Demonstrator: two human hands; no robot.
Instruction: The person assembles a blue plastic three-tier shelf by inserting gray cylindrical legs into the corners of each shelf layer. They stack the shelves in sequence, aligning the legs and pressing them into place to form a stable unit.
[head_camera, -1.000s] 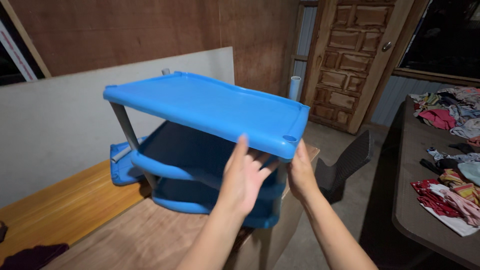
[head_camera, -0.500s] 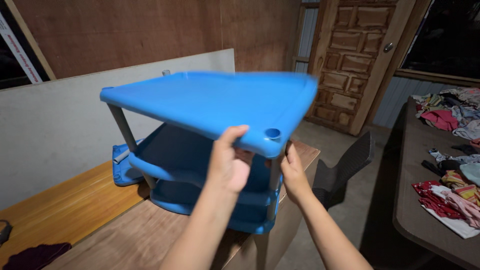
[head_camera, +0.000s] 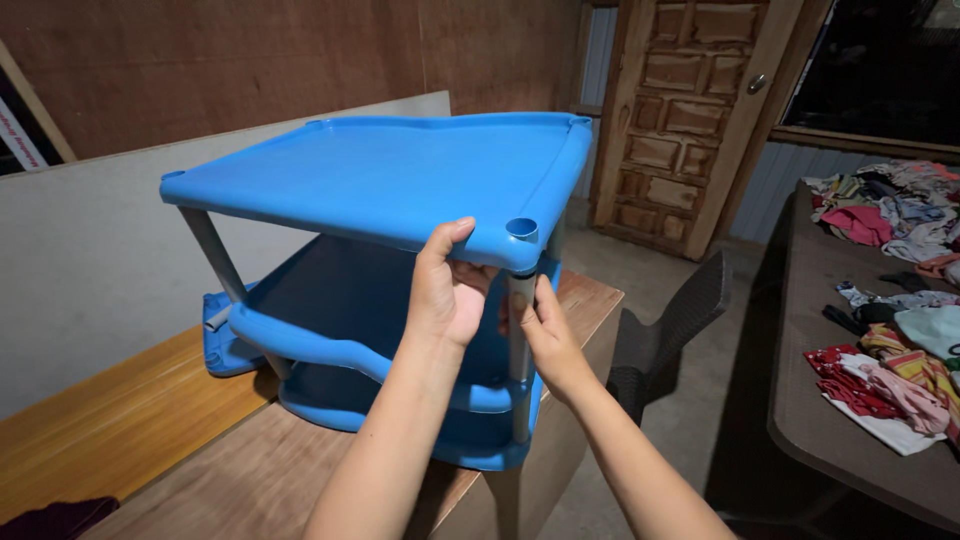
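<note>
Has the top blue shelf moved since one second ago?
Yes. The top blue shelf has come down level against the grey board behind; its near corner now sits on a post.

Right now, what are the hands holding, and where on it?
Both are on the blue plastic rack. The left hand grips the near front edge of its top shelf; the right hand grips the grey corner post below.

i can't see my left hand's (head_camera: 448, 290) fingers under the top shelf (head_camera: 380, 175); the far legs are hidden too.
</note>
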